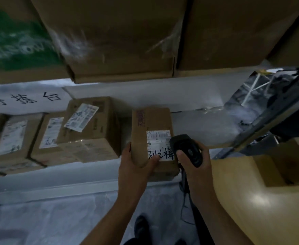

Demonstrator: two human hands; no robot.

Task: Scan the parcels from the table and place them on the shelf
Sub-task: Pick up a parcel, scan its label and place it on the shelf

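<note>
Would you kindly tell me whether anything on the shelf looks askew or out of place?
The brown cardboard box on the white shelf sits skewed atop the parcels beneath it, and its white shipping label is stuck on crooked.

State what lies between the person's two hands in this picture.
In the head view, the cardboard parcel, with its white shipping label, lies between the left hand and the right hand, which grips a black scanner.

Dim and soft-focused, wide-angle bowing at edges — glare on table (256, 198)
</note>
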